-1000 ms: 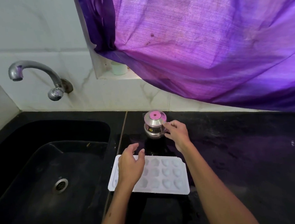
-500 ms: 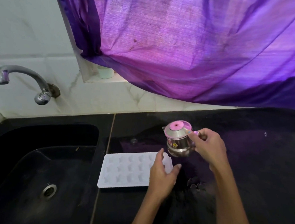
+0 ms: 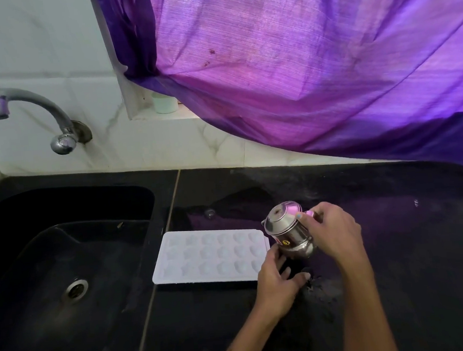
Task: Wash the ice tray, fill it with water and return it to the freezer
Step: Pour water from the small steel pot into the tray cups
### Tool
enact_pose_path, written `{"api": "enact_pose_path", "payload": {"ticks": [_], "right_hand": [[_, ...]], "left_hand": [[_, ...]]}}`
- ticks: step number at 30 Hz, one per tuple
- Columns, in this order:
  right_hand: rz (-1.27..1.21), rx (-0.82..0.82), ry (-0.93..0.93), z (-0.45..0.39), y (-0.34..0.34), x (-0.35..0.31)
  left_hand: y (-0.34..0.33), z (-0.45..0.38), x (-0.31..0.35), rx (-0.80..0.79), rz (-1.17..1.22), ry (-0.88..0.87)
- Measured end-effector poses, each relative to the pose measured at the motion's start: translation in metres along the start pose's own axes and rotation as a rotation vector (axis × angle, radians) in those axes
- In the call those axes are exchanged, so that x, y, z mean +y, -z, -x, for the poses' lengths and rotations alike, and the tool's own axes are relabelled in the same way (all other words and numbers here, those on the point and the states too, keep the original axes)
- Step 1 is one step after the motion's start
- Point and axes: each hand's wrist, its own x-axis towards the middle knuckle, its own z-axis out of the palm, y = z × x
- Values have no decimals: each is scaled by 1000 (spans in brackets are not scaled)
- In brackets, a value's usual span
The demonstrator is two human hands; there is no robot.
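A white ice tray (image 3: 209, 256) with several shaped cells lies flat on the black counter (image 3: 396, 245), just right of the sink. My right hand (image 3: 333, 229) grips a small steel jug (image 3: 288, 231) with a lid by its handle. It holds the jug tilted toward the tray, above the tray's right end. My left hand (image 3: 279, 281) rests at the tray's right edge, fingers spread on the tray corner and counter, under the jug.
A black sink (image 3: 28, 316) with a steel drain (image 3: 75, 289) fills the left. A steel tap (image 3: 30, 115) juts from the white wall above it. A purple curtain (image 3: 298, 59) hangs over the window ledge, where a pale cup (image 3: 164, 103) stands.
My right hand has lifted the jug from the counter and tipped it toward the tray's right end. My left hand slid from the tray's top to its right edge.
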Motion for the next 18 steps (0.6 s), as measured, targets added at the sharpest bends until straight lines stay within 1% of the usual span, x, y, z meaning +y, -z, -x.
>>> {"api": "enact_pose_path", "payload": {"ticks": [10,18], "right_hand": [[91,19,-21,2,-5,-13],[104,26,-38,1,-2,-16]], "left_hand": [[-3,-2,-1,-44,44,1],[-6,-4,1,-75,84,15]]}}
